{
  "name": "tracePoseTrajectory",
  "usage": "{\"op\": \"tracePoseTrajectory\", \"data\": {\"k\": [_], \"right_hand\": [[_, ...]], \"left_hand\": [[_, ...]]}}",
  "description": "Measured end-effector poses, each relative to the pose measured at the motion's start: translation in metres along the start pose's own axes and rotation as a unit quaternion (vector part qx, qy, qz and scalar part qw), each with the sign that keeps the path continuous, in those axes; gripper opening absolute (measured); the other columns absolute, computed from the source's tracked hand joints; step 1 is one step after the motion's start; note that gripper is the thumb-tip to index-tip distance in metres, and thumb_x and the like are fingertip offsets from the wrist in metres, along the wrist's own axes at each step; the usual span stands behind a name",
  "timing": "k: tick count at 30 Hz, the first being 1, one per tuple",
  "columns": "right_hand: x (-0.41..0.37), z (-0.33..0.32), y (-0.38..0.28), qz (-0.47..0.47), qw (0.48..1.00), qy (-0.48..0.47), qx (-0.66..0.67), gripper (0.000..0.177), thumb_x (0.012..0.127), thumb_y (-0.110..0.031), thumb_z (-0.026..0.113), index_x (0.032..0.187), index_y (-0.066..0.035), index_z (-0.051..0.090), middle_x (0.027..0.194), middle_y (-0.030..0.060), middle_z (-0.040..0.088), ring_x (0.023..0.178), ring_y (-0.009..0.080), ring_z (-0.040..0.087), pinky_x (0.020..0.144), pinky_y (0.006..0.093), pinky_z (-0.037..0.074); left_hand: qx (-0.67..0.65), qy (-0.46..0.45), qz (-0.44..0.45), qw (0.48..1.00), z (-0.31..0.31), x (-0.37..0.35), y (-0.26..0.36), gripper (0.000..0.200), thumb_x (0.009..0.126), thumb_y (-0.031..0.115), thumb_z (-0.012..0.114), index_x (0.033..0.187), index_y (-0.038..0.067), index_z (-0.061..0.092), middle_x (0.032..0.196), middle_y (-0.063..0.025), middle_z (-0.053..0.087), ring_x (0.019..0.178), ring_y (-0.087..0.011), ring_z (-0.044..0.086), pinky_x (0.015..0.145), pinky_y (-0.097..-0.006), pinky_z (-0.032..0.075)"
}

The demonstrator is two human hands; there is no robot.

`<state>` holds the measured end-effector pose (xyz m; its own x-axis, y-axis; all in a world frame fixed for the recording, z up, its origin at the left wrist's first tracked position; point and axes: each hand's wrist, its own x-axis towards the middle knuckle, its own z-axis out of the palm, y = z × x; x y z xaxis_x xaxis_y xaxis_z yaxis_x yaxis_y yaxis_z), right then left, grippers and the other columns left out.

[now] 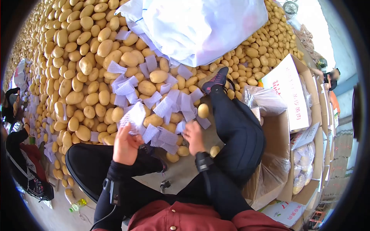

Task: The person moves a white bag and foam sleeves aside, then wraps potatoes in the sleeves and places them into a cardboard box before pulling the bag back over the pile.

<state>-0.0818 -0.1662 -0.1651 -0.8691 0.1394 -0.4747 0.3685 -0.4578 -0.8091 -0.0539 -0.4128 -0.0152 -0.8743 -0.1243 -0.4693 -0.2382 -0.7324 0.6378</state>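
Left hand (125,145): raised before the bent left knee with its back to the camera. The fingers are closed round a white foam net (133,115), which stands up out of the grip at the edge of the heap.
Left forearm: black sleeve with a dark band (111,185) strapped on and a cable hanging from it.
Right hand (194,136): lower and further right, palm down, fingers curled. It touches the loose nets (165,136) at the foot of the heap; whether it grips one I cannot tell.
Right wrist: a black strap (202,161) sits just behind the hand.
Legs: black trousers. The right leg stretches forward beside the boxes, its shoe (216,78) against the potatoes.
Single potato (203,111): lies just beyond the right hand, beside the right leg.
Potato heap (77,57): a broad yellow slope filling the left and top of the view, with pale nets scattered over its near side.
White sack (200,27): large, lying on top of the heap.
Cardboard boxes (287,86): open, in a row along the right. The nearest is lined with clear plastic (266,101).
Floor (181,173): bare grey between the legs, with a few stray potatoes.
Other people: a person in dark sleeves (17,144) at the left edge; another person (331,75) far off on the right.
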Motion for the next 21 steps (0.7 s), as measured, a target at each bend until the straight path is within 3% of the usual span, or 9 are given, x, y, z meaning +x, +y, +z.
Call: {"op": "tracePoseTrajectory", "data": {"k": [1, 2, 6, 11, 15, 16, 18, 20, 21], "right_hand": [[-0.007, 0.009, 0.016, -0.057, 0.951, -0.065, -0.297, 0.053, 0.089, -0.033, 0.069, 0.132, -0.009, 0.050, 0.120, 0.0178, 0.056, 0.104, 0.0330, 0.060, 0.091, 0.0456, 0.049], [-0.020, 0.013, 0.050, -0.171, 0.782, -0.016, -0.600, 0.060, 0.080, -0.022, 0.072, 0.134, -0.011, 0.049, 0.129, 0.0217, 0.051, 0.114, 0.0386, 0.053, 0.097, 0.0507, 0.045], [-0.023, 0.026, 0.095, -0.420, 0.497, -0.170, -0.740, 0.048, 0.079, -0.015, 0.062, 0.127, -0.015, 0.060, 0.136, 0.0160, 0.048, 0.130, 0.0380, 0.042, 0.106, 0.0561, 0.035], [0.082, 0.038, 0.021, -0.276, 0.592, -0.232, -0.721, 0.030, 0.083, -0.013, 0.058, 0.113, -0.010, 0.061, 0.113, 0.0063, 0.057, 0.119, 0.0318, 0.051, 0.090, 0.0430, 0.050], [0.136, 0.080, -0.067, -0.423, 0.798, -0.029, -0.429, 0.072, 0.082, -0.023, 0.075, 0.139, 0.004, 0.039, 0.132, 0.0229, 0.049, 0.129, 0.0410, 0.043, 0.109, 0.0476, 0.036], [0.131, 0.085, -0.091, -0.468, 0.762, 0.045, -0.445, 0.084, 0.084, -0.027, 0.076, 0.144, 0.007, 0.029, 0.140, 0.0295, 0.041, 0.135, 0.0414, 0.037, 0.115, 0.0455, 0.027], [0.098, 0.073, -0.092, -0.449, 0.790, 0.093, -0.407, 0.062, 0.085, -0.020, 0.072, 0.133, 0.006, 0.041, 0.127, 0.0274, 0.051, 0.124, 0.0412, 0.047, 0.107, 0.0458, 0.038], [0.040, 0.052, -0.044, -0.220, 0.808, -0.019, -0.546, 0.038, 0.087, -0.017, 0.066, 0.115, 0.002, 0.052, 0.113, 0.0255, 0.059, 0.109, 0.0400, 0.059, 0.090, 0.0471, 0.049], [0.016, 0.036, 0.012, -0.199, 0.731, -0.068, -0.649, 0.017, 0.086, -0.014, 0.060, 0.100, -0.006, 0.056, 0.100, 0.0174, 0.063, 0.090, 0.0351, 0.065, 0.074, 0.0492, 0.052]], "left_hand": [[0.016, -0.002, 0.031, 0.999, -0.001, -0.003, 0.009, 0.020, 0.099, 0.020, 0.055, 0.115, 0.008, 0.056, 0.089, -0.0036, 0.062, 0.065, -0.0157, 0.059, 0.061, -0.0313, 0.050], [0.016, -0.004, 0.042, 0.999, -0.005, -0.007, 0.015, 0.020, 0.100, 0.018, 0.054, 0.115, 0.006, 0.055, 0.089, -0.0039, 0.063, 0.066, -0.0152, 0.059, 0.061, -0.0309, 0.051], [0.059, 0.050, 0.048, 0.996, -0.012, -0.004, 0.015, 0.021, 0.100, 0.018, 0.053, 0.118, 0.007, 0.054, 0.092, -0.0035, 0.063, 0.067, -0.0142, 0.060, 0.062, -0.0300, 0.050], [0.085, 0.065, 0.056, 0.993, -0.014, 0.007, 0.015, 0.025, 0.100, 0.018, 0.052, 0.122, 0.006, 0.054, 0.098, -0.0034, 0.063, 0.068, -0.0140, 0.060, 0.063, -0.0288, 0.050], [0.047, 0.055, 0.040, 0.997, 0.003, 0.019, 0.007, 0.022, 0.099, 0.015, 0.054, 0.119, 0.007, 0.054, 0.095, -0.0027, 0.064, 0.069, -0.0121, 0.060, 0.066, -0.0286, 0.051], [0.044, 0.061, 0.040, 0.996, 0.007, 0.021, 0.005, 0.022, 0.099, 0.015, 0.054, 0.119, 0.007, 0.054, 0.095, -0.0027, 0.064, 0.069, -0.0121, 0.060, 0.066, -0.0286, 0.051], [0.070, 0.043, 0.054, 0.995, 0.012, 0.024, 0.002, 0.022, 0.099, 0.015, 0.054, 0.119, 0.007, 0.054, 0.096, -0.0026, 0.065, 0.069, -0.0114, 0.060, 0.065, -0.0278, 0.051], [0.074, 0.042, 0.056, 0.995, 0.015, 0.024, 0.001, 0.021, 0.099, 0.015, 0.054, 0.118, 0.006, 0.055, 0.095, -0.0028, 0.065, 0.068, -0.0110, 0.060, 0.064, -0.0275, 0.051], [0.061, 0.043, 0.051, 0.996, 0.016, 0.024, 0.001, 0.020, 0.099, 0.015, 0.054, 0.117, 0.006, 0.056, 0.093, -0.0030, 0.065, 0.068, -0.0110, 0.060, 0.063, -0.0274, 0.051]]}}
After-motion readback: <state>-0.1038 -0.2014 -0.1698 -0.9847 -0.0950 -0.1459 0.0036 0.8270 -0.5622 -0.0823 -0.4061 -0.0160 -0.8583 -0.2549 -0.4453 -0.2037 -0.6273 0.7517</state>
